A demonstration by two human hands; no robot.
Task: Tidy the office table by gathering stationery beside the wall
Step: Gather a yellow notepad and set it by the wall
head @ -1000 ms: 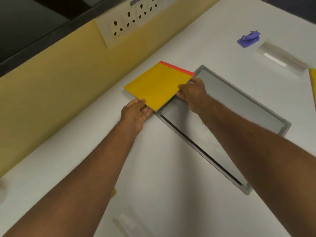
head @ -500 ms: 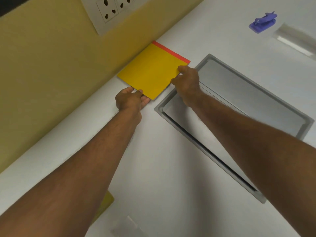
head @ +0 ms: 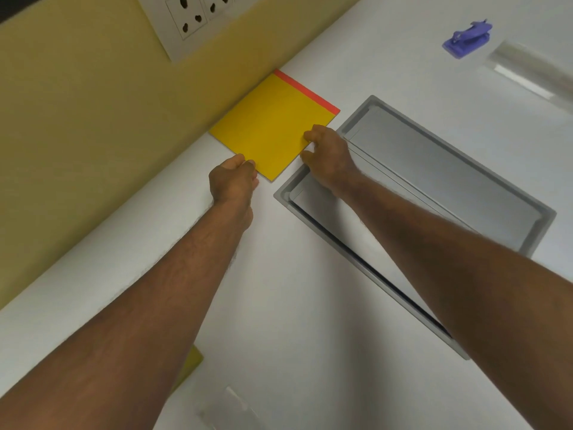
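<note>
Notepad (head: 269, 131) parked flush against the wall (head: 93, 125)
Left hand (head: 232, 181) and right hand (head: 328, 153) pinch its near corners, fingers curled, squaring it up

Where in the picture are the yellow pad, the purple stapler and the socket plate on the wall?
yellow pad (head: 269, 125): head view, middle of its yellow cover.
purple stapler (head: 466, 41): head view, middle of its body.
socket plate (head: 189, 18): head view, white face between the holes.
</note>
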